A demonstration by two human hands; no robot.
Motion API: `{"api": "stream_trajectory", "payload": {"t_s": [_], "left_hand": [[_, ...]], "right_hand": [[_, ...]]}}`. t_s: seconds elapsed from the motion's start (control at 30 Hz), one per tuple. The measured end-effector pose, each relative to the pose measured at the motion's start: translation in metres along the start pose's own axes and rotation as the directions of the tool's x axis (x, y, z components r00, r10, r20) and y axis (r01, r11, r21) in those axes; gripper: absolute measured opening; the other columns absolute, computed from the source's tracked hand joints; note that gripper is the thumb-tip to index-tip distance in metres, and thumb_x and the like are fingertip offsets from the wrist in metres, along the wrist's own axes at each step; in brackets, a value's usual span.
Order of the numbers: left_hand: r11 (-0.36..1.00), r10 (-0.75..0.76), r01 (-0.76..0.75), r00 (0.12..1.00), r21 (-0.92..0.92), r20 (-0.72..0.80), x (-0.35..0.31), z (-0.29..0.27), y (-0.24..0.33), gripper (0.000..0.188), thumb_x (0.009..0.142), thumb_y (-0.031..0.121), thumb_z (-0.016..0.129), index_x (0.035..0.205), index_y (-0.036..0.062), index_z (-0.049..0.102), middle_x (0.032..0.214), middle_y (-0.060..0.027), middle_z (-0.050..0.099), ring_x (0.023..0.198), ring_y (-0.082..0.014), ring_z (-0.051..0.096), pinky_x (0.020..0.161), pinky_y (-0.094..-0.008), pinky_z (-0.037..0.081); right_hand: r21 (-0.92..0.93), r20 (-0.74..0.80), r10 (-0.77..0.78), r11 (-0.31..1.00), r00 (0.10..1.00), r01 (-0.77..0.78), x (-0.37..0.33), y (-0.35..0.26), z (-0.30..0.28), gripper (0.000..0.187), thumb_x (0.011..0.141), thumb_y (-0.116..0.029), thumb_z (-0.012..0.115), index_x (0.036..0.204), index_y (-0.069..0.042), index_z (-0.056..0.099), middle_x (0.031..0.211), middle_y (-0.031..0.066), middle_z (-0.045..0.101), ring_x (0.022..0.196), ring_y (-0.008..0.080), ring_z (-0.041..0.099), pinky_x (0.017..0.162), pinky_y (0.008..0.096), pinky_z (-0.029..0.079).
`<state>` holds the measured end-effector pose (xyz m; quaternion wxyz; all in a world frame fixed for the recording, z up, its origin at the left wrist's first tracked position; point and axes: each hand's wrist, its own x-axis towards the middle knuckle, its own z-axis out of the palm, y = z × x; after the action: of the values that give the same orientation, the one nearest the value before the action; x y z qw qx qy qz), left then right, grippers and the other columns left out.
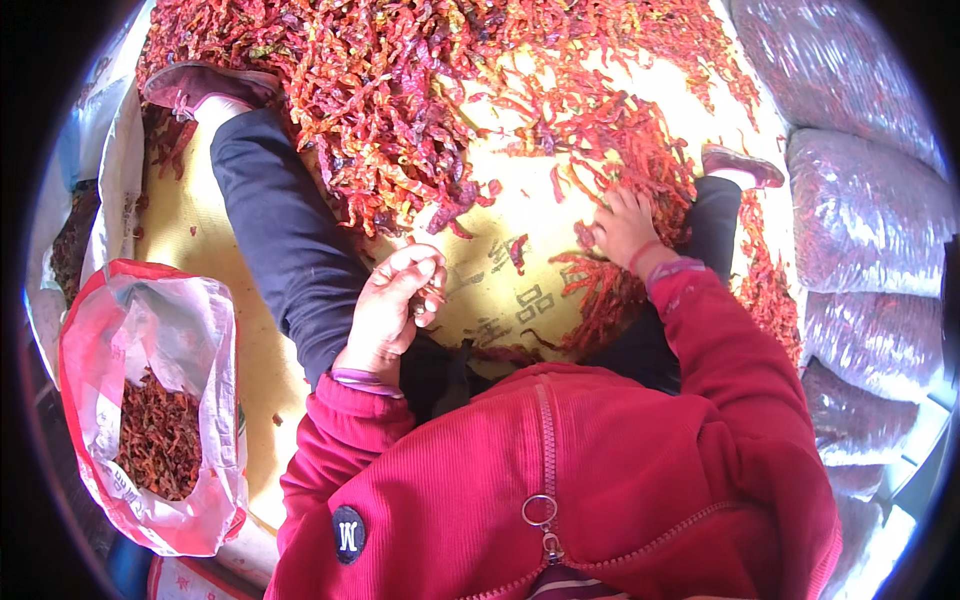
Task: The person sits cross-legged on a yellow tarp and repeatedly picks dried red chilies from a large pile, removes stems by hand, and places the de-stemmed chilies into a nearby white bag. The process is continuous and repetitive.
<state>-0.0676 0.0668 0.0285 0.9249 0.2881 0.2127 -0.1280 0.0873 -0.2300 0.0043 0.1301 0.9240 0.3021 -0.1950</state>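
My left hand (393, 297) is raised over the yellow woven sheet (490, 325), thumb and fingers closed on dried chili peppers (430, 298); only a little of them shows. To the right, my right hand (626, 232) lies on the near edge of a smaller heap of red chilies (645, 150), its fingers stretched out over them. A reddish piece shows beside its thumb. Between my legs spreads a large pile of dried red chilies (380, 130), some of them darker or purplish. One loose chili (517, 253) rests on the sheet between my hands.
At my left stands an open red-and-white sack (85, 390) partly filled with darker chilies (158, 440). Full clear plastic bags (860, 205) are stacked along the right. My outstretched legs (285, 225) flank the pile. More chilies (768, 285) lie beyond my right leg.
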Motion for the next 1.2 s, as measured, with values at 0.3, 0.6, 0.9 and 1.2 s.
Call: {"api": "stream_trajectory", "payload": {"t_s": [0.3,0.6,0.9,1.2], "left_hand": [[0.999,0.044,-0.044,0.999,-0.017,0.003,-0.010,-0.003,0.000,0.009,0.078,0.009,0.047,0.083,0.0047,0.053,0.062,-0.0037,0.051,0.044,-0.0073,0.046,0.033,-0.0169,0.032],[0.993,-0.033,0.046,0.993,-0.107,0.115,-0.004,0.019,0.008,0.009,0.078,0.015,0.049,0.073,0.0076,0.050,0.068,-0.0051,0.052,0.056,-0.0099,0.050,0.036,-0.0168,0.031],[0.975,-0.214,0.201,0.967,0.099,0.139,0.039,0.025,-0.012,0.006,0.080,0.014,0.050,0.076,0.0089,0.051,0.069,-0.0033,0.053,0.054,-0.0073,0.049,0.037,-0.0148,0.031],[0.961,-0.227,0.210,0.970,0.180,0.083,0.056,0.024,-0.020,0.005,0.080,0.012,0.049,0.082,0.0072,0.050,0.066,-0.0009,0.052,0.052,-0.0060,0.048,0.037,-0.0143,0.031]], "right_hand": [[-0.187,0.420,0.128,0.981,0.898,-0.052,-0.081,0.007,0.007,0.032,0.071,-0.032,0.049,0.099,-0.017,0.053,0.116,0.0083,0.038,0.113,0.0286,0.025,0.088,0.0524,0.019],[-0.062,0.372,0.017,0.998,0.928,0.006,-0.066,0.012,-0.028,0.035,0.074,-0.037,0.047,0.100,-0.014,0.051,0.101,0.0109,0.049,0.098,0.0302,0.043,0.078,0.0450,0.035],[0.332,-0.334,-0.101,0.918,0.937,0.217,0.080,-0.040,-0.050,0.019,0.073,-0.014,0.044,0.089,-0.007,0.052,0.084,0.0137,0.053,0.082,0.0305,0.050,0.074,0.0393,0.039],[0.723,-0.192,0.075,0.685,0.978,0.090,0.106,-0.025,-0.026,0.012,0.069,-0.012,0.052,0.079,-0.007,0.055,0.070,0.0062,0.054,0.066,0.0207,0.052,0.061,0.0311,0.041]]}}
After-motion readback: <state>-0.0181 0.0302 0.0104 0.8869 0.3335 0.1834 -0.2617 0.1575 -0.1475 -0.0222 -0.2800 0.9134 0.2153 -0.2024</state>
